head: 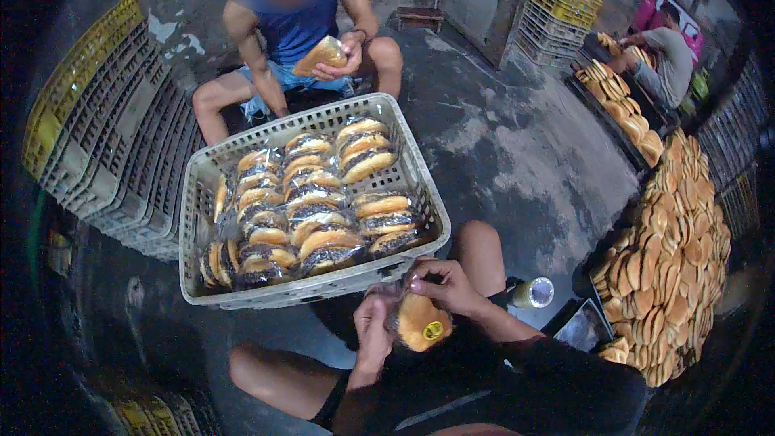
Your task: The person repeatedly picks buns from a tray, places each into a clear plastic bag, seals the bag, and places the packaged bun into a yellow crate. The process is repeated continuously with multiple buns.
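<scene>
In front of my body I have a bun in a clear plastic bag (419, 321), with a round yellow sticker on it. My left hand (372, 324) grips the bag's upper left side. Fingers of my right hand (447, 286) pinch the plastic at its top right. Just beyond both hands is a grey perforated plastic crate (315, 292), its rim close to my right hand. Inside it lie rows of bagged buns (315, 200) with a dark filling showing at their split sides.
Across the crate a person (296, 24) sits holding a bagged bun (324, 57). Stacked crates (115, 127) rise at left. A large heap of buns (672, 254) lies at right, near a metal tray (584, 330) and a clear cylindrical roll or container (536, 292). Another person (666, 60) sits farther back.
</scene>
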